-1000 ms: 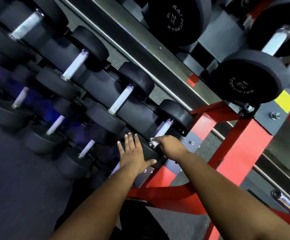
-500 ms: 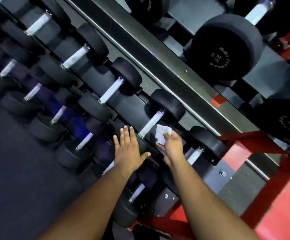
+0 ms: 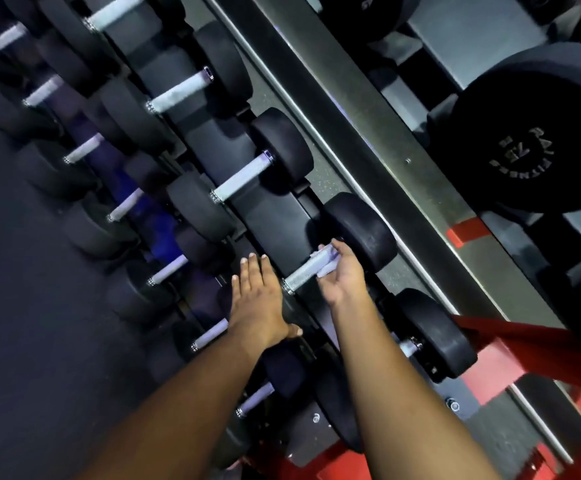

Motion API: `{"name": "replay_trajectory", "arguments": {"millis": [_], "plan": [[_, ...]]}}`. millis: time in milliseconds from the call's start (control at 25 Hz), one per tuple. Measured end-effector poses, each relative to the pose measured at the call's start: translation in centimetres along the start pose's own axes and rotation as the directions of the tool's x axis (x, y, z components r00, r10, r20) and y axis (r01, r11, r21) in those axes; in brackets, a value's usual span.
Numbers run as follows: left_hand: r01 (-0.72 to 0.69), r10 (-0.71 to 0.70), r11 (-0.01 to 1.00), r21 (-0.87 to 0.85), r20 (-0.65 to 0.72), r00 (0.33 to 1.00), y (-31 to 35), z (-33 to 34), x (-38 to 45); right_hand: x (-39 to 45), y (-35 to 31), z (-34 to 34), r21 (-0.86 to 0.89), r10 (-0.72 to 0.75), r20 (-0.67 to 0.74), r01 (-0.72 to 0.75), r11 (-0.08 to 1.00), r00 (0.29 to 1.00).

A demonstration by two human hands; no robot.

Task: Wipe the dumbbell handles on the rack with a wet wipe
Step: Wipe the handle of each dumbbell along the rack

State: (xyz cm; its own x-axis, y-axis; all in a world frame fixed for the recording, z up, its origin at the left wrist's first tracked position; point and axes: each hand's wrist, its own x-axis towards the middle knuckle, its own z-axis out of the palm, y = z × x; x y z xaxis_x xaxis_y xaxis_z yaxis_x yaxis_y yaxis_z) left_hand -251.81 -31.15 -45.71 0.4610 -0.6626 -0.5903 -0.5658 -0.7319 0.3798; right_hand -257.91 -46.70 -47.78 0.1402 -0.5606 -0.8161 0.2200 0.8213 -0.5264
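Presently, left hand (image 3: 256,303): flat, fingers straight and together, resting on a black round dumbbell head.
Right hand (image 3: 342,273): fingers curled round the knurled silver dumbbell handle (image 3: 304,271), pale crumpled wet wipe (image 3: 327,263) pressed between palm and bar.
Handle location: middle tier of the red-and-grey steel rack (image 3: 510,355).
Beyond: large black rubber dumbbell marked 75 (image 3: 538,140) on the upper tier.

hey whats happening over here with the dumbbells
A person is cleaning dumbbell handles on a rack. The right hand is wrapped around one dumbbell handle with a wet wipe pressed against the far end of it. The left hand lies flat, fingers straight, on that dumbbell's near black head. More dumbbells sit in rows to the left, their handles untouched at this moment.
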Motion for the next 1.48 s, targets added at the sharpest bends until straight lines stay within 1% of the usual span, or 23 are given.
{"name": "replay_trajectory", "arguments": {"millis": [120, 280, 360, 480, 560, 640, 760, 880, 1000, 1080, 1120, 1200, 1320, 1440, 1480], "plan": [[0.007, -0.007, 1.0, -0.012, -0.009, 1.0, -0.1, -0.1, -0.2, -0.3, -0.2, -0.6, -0.059, 0.035, 0.055, -0.032, 0.998, 0.998], [0.008, -0.008, 1.0, -0.018, -0.014, 1.0, -0.3, -0.1, 0.0, -0.2, -0.1, -1.2, -0.116, 0.027, 0.033, -0.023, 0.993, 0.999], [-0.002, 0.001, 1.0, -0.023, -0.008, 1.0, -0.4, -0.2, 0.1, 0.0, -0.1, -0.4, -0.146, 0.03, 0.07, -0.019, 0.989, 0.997], [-0.012, 0.011, 0.999, -0.04, -0.015, 1.0, -0.5, 0.0, -0.1, -0.3, 0.8, -1.4, -0.182, 0.003, 0.055, 0.007, 0.983, 0.999], [-0.011, 0.009, 0.999, -0.045, -0.033, 0.999, -0.7, 0.1, 0.0, -0.2, 1.6, -1.8, -0.261, 0.029, 0.042, -0.017, 0.965, 0.999], [-0.008, 0.007, 0.999, -0.034, -0.021, 1.0, -0.5, 0.0, -0.1, 0.2, 2.0, -1.3, -0.327, 0.03, 0.055, -0.01, 0.945, 0.998], [-0.004, 0.003, 1.0, -0.028, -0.014, 1.0, -0.4, -0.1, -0.3, -0.7, 3.1, -1.2, -0.36, 0.061, 0.033, -0.045, 0.932, 0.998], [0.002, -0.002, 1.0, -0.026, -0.021, 1.0, -0.6, -0.1, -0.2, -0.7, 3.7, -2.0, -0.367, 0.056, 0.085, -0.021, 0.93, 0.995], [0.012, -0.012, 1.0, -0.017, -0.016, 1.0, -0.3, -0.1, -0.3, -1.4, 4.0, -1.0, -0.4, 0.103, 0.044, -0.077, 0.913, 0.994], [0.01, -0.01, 1.0, -0.024, -0.007, 1.0, -0.4, -0.2, -0.4, -2.4, 4.6, -1.6, -0.402, 0.091, 0.099, -0.044, 0.915, 0.991], [0.01, -0.011, 1.0, -0.027, -0.011, 1.0, -0.4, -0.1, -0.3, -2.5, 4.7, -2.3, -0.439, 0.086, 0.126, -0.023, 0.898, 0.988], [0.014, -0.014, 1.0, -0.025, -0.01, 1.0, -0.6, -0.1, -0.1, -2.6, 4.8, -2.9, -0.497, 0.07, 0.125, 0.002, 0.867, 0.99], [0.019, -0.019, 1.0, -0.016, -0.006, 1.0, -0.4, 0.0, -0.2, -3.0, 4.4, -2.1, -0.521, 0.042, 0.116, 0.025, 0.853, 0.992], [0.017, -0.017, 1.0, -0.024, -0.007, 1.0, -0.5, -0.1, -0.2, -4.4, 4.7, -4.0, -0.645, 0.0, 0.133, 0.087, 0.759, 0.991], [0.017, -0.017, 0.999, -0.029, -0.006, 1.0, -0.5, -0.1, -0.1, -5.0, 4.3, -4.9, -0.678, -0.016, 0.174, 0.132, 0.724, 0.985]]}}
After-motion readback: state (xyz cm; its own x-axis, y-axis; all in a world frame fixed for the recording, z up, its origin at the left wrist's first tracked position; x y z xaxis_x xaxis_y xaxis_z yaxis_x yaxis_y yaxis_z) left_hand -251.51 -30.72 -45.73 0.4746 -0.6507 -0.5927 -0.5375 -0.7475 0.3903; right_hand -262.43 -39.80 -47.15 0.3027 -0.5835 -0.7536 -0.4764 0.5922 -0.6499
